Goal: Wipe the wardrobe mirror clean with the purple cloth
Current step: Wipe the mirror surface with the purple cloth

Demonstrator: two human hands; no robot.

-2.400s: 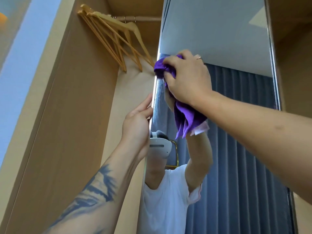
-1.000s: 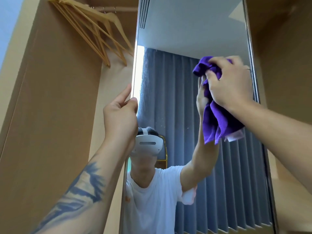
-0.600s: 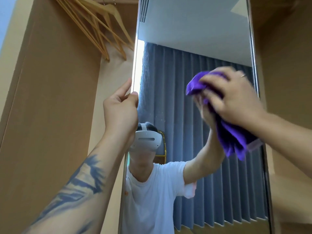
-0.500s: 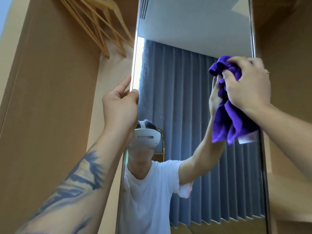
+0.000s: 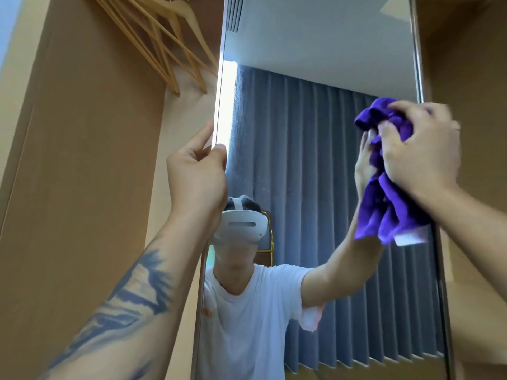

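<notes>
Against tall wardrobe mirror [image 5: 315, 160], right edge: right hand [image 5: 422, 152] clutching crumpled purple cloth [image 5: 389, 212]; left hand [image 5: 196, 176] pinching left edge.

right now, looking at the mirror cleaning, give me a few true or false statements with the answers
1. The right hand grips the purple cloth. True.
2. The cloth is at the mirror's left edge. False: it is by the right edge of the mirror.
3. The left hand grips the mirror's left edge. True.
4. Metal hangers hang right of the mirror. False: the wooden hangers hang to its left.
5. The cloth lies flat and unfolded. False: it is bunched, with folds hanging below the hand.
</notes>
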